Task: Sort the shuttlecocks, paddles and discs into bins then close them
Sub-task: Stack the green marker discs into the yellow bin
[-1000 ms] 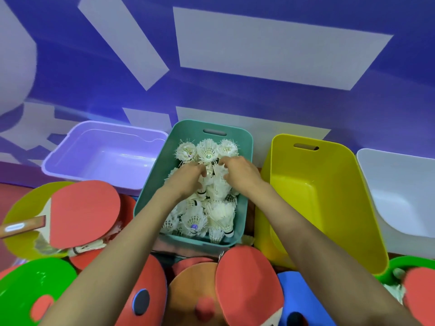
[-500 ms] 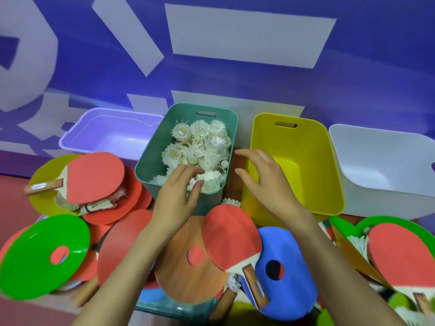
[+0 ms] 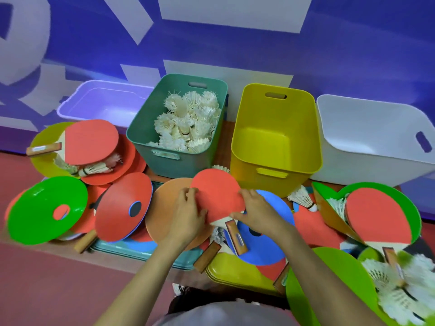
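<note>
A red paddle (image 3: pixel 217 192) with a wooden handle lies on an orange disc (image 3: pixel 162 212) and a blue disc (image 3: pixel 270 245) in front of the bins. My left hand (image 3: pixel 188 215) grips the blade's left edge and my right hand (image 3: pixel 256 210) grips its right edge. Behind it, the teal bin (image 3: pixel 141 135) holds several white shuttlecocks (image 3: pixel 188 123). The yellow bin (image 3: pixel 275 147), the lilac bin (image 3: pixel 106 104) and the white bin (image 3: pixel 367 137) hold nothing I can see.
More red paddles (image 3: pixel 90 141), green discs (image 3: pixel 44 208), a red disc (image 3: pixel 122 208) and loose shuttlecocks (image 3: pixel 303 198) lie across the floor left and right. Teal (image 3: pixel 146 252) and yellow lids (image 3: pixel 226 271) lie under the pile near me. A blue wall stands behind the bins.
Both hands have drawn back from the shuttlecocks in the teal bin and come down onto the red paddle in front of it, taking hold of its edges. The view has tilted down.
</note>
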`<act>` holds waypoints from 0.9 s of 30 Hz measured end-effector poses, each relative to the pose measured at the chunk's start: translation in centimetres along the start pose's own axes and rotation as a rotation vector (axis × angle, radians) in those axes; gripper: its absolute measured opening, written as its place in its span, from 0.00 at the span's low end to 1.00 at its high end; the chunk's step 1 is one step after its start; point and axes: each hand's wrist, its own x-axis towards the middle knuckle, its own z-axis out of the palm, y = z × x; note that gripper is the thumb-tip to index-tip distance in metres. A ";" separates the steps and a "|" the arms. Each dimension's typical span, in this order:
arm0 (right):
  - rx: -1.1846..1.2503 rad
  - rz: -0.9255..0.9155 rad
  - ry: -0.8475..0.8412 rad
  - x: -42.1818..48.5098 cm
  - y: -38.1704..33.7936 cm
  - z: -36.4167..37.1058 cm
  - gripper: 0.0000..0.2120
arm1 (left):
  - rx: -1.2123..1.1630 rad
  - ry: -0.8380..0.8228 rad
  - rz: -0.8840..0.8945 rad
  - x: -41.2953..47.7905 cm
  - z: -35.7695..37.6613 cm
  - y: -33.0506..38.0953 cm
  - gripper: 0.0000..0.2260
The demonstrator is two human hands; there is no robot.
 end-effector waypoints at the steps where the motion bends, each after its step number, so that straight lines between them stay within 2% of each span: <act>1: 0.000 0.026 -0.040 -0.3 0.3 0.5 0.34 | -0.010 0.001 -0.016 -0.3 0.5 0.0 0.24; 7: 0.204 0.061 -0.080 -2.4 0.1 2.9 0.28 | -0.162 0.082 -0.079 -1.3 1.9 0.8 0.27; 10: 0.222 0.071 -0.044 -2.6 0.0 4.1 0.28 | -0.195 0.093 -0.087 -1.5 2.2 0.8 0.26; 14: 0.243 0.100 0.000 -2.3 0.3 4.3 0.34 | -0.275 0.099 -0.118 -1.8 2.5 0.7 0.28; 17: 0.244 0.078 -0.015 -2.1 1.0 3.9 0.30 | -0.310 0.123 -0.146 -1.8 2.6 0.9 0.29; 20: 0.161 0.011 -0.018 -2.2 2.0 2.9 0.23 | -0.253 0.122 -0.153 -1.9 3.0 1.4 0.26; 24: -0.111 -0.006 0.242 -1.8 4.0 0.7 0.19 | -0.112 0.152 -0.118 -2.0 3.8 1.9 0.25; 27: -0.309 0.091 0.300 -1.4 5.8 -0.1 0.20 | -0.036 0.217 -0.089 -2.0 4.0 2.8 0.26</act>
